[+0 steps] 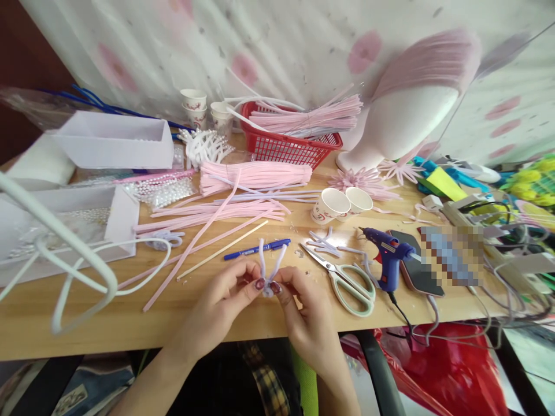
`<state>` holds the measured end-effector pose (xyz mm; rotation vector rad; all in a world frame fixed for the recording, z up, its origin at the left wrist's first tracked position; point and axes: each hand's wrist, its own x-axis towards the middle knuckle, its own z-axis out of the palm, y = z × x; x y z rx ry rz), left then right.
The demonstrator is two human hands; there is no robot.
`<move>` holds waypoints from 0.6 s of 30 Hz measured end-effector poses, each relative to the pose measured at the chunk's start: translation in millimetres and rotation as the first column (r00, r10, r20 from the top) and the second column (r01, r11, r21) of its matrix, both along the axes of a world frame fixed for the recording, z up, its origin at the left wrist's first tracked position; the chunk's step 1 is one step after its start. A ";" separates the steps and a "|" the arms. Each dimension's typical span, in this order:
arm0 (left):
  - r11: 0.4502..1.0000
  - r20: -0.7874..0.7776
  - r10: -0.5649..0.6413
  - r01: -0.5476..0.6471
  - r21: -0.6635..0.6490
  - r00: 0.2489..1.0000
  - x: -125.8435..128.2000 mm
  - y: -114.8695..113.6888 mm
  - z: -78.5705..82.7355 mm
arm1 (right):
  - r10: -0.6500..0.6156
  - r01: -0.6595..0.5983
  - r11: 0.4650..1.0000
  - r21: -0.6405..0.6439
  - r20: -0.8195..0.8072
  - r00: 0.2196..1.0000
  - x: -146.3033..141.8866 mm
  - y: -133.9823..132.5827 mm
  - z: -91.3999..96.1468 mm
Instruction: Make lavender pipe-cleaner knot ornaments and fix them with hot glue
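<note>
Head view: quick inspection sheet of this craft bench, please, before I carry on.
Surface: wooden table, crowded towards the back.
Job's things: lilac pipe cleaner, bent, two ends pointing up.
Clutter: scissors, glue gun, blue pen, paper cups, pink pipe cleaners, red basket, white boxes.
Grippers: left hand and right hand both pinch the lilac pipe cleaner at its base.
Cables: black cord drops off the near edge; grey wires tangled at right.
Surroundings: foam head, flowered cloth behind.

Fuzzy lilac pipe cleaner (269,267), glossy wooden table (130,323), red plastic basket (286,149).
</note>
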<state>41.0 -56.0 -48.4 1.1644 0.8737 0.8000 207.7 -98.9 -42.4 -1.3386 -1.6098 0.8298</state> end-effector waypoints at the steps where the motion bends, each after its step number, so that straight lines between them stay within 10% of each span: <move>1: 0.992 0.092 0.037 -0.026 -0.124 0.995 2.3 -1.4 -3.2 | -0.001 0.001 1.000 0.016 0.002 1.000 -0.5 -0.2 -1.1; 7: 0.843 0.375 0.193 0.043 -0.536 0.907 14.6 -6.8 -6.0 | -0.019 0.019 0.999 0.051 0.004 1.000 0.3 -3.2 -8.4; 18: 0.977 0.127 0.061 -0.034 -0.210 0.990 15.8 3.5 12.7 | 0.000 -0.045 0.988 -0.145 -0.293 0.956 10.1 -2.9 1.8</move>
